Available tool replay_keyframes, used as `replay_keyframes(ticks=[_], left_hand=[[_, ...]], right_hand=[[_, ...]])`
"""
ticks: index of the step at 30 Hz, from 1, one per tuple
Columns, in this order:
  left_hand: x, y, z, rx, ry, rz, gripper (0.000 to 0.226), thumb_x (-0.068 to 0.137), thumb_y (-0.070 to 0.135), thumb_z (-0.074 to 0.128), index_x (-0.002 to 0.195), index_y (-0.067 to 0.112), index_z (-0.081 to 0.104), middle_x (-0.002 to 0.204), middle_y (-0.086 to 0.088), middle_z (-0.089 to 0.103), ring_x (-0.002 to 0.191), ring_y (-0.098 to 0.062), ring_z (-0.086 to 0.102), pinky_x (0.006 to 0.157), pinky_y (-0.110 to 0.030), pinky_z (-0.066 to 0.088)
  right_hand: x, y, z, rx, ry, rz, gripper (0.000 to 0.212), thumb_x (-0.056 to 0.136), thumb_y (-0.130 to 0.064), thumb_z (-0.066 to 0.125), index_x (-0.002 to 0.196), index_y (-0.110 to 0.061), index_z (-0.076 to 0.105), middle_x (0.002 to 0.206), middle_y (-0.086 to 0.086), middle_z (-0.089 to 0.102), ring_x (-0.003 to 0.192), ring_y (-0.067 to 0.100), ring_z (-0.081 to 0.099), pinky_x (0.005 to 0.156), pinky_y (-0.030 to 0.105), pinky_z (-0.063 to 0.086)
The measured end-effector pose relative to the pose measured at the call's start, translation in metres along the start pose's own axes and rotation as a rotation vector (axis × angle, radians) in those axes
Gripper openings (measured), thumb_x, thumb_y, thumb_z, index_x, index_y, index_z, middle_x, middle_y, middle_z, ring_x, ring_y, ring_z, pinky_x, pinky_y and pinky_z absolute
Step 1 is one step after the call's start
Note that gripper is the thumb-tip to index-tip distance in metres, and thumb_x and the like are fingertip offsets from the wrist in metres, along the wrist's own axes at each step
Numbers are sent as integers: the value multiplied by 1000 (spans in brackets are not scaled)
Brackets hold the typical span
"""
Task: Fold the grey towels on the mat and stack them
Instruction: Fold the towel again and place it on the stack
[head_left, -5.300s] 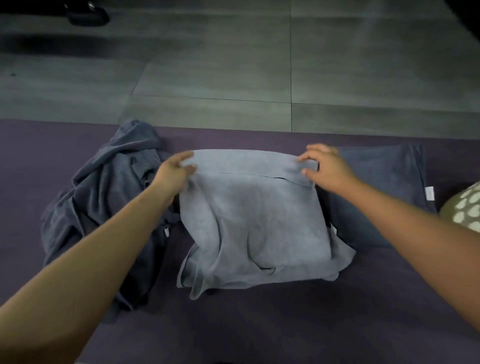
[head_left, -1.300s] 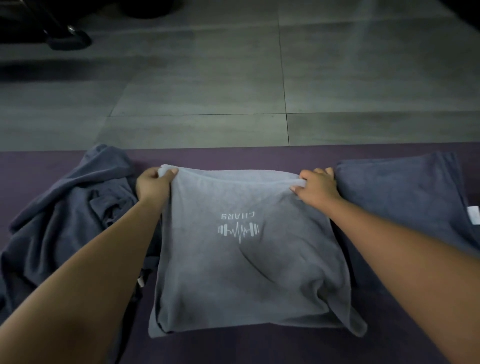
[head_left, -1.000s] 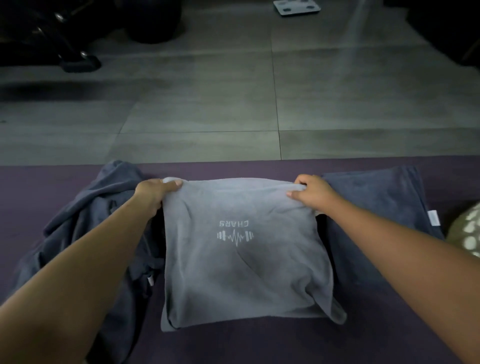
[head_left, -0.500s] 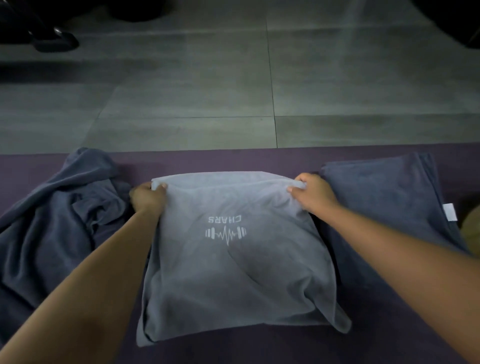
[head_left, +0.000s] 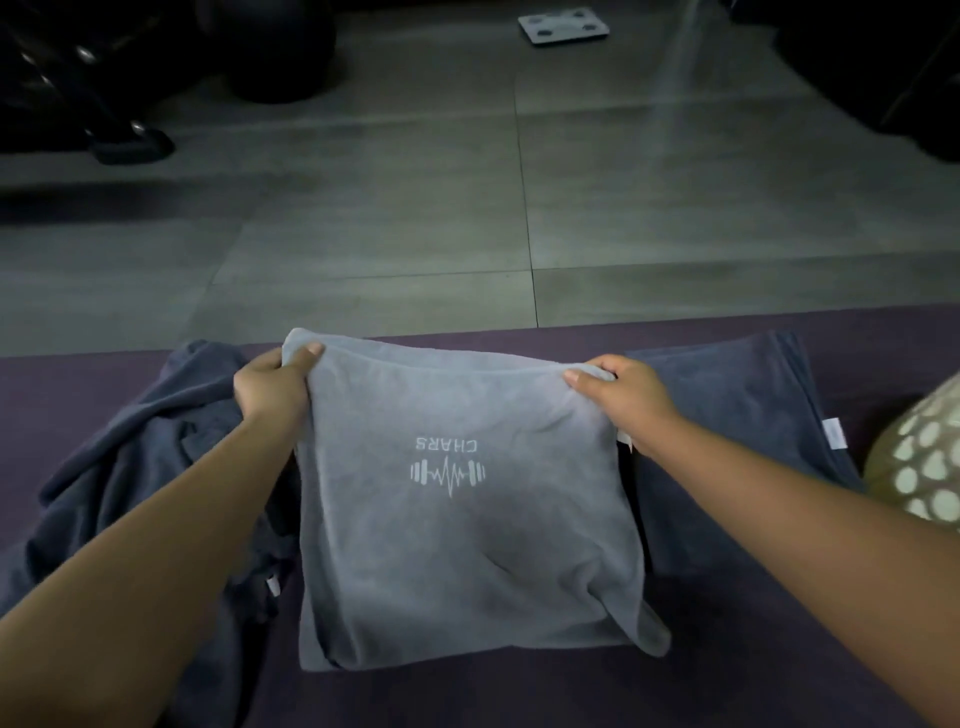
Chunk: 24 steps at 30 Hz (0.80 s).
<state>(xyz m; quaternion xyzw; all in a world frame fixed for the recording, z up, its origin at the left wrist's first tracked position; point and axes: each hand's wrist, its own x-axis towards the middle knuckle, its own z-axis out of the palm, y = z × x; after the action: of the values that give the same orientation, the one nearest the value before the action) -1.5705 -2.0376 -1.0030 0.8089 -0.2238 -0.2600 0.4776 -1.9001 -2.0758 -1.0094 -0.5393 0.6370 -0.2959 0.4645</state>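
mat (head_left: 467, 691): purple, it ran across the near part of the view, its far edge against the tiled floor (head_left: 395, 208).
light towel (head_left: 467, 519): folded to a rough square at the middle of the mat, white "chars" logo (head_left: 448, 467) on top and upside down to the camera; its far edge was lifted off the mat, its near edge lay on it.
left hand (head_left: 270, 387): fingers curled round the towel's far left corner, thumb on top.
right hand (head_left: 621, 395): fingers pinched the far right corner, thumb on top.
dark pile (head_left: 119, 483): unfolded dark grey towels, crumpled toward the mat's left edge, touching the light towel's left side.
folded towel (head_left: 737, 415): dark grey, flat toward the mat's right edge, just beside the light towel, white tag (head_left: 835, 432) on its right side.
cushion (head_left: 919, 467): spotted, at the right edge of the view.
scale (head_left: 563, 28): flat on the floor, well beyond the mat.
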Motion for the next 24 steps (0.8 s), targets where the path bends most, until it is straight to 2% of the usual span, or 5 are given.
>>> replay_keyframes(ticks=[9, 12, 15, 21, 24], left_hand=[[-78, 103, -90, -93, -24, 225, 37, 81, 35, 71, 87, -2, 64, 81, -7, 55, 72, -19, 50, 59, -27, 42], [-101, 140, -109, -158, -43, 276, 29, 79, 35, 73, 79, 8, 63, 78, -5, 56, 72, -18, 51, 63, -28, 44], [-132, 181, -133, -234, -49, 338, 17, 81, 28, 74, 83, 13, 67, 74, 6, 61, 68, -8, 53, 58, -14, 44], [-176, 229, -183, -322, -8, 482, 15, 80, 26, 75, 71, 20, 64, 74, 9, 60, 69, -2, 52, 64, -11, 44], [-197, 242, -202, -378, 21, 523, 19, 79, 27, 75, 67, 20, 62, 70, 7, 57, 65, -2, 50, 65, -16, 42]], right_hand=[[-65, -70, -94, 76, 25, 0, 17, 83, -26, 69, 75, -13, 60, 80, 3, 62, 73, 17, 55, 65, 28, 41], [-80, -98, -120, 206, -19, 18, 18, 84, -18, 68, 71, -9, 58, 77, 8, 61, 73, 20, 55, 68, 31, 43], [-107, -131, -152, 267, -3, -67, 18, 86, -15, 64, 79, 1, 61, 81, 15, 58, 76, 22, 52, 69, 32, 42], [-163, -189, -203, 142, 102, -297, 11, 85, -15, 66, 75, -12, 70, 76, 2, 66, 74, 12, 57, 73, 28, 45], [-187, -210, -217, 194, 173, -381, 7, 83, -13, 68, 78, -19, 70, 79, -4, 68, 74, 5, 59, 64, 12, 47]])
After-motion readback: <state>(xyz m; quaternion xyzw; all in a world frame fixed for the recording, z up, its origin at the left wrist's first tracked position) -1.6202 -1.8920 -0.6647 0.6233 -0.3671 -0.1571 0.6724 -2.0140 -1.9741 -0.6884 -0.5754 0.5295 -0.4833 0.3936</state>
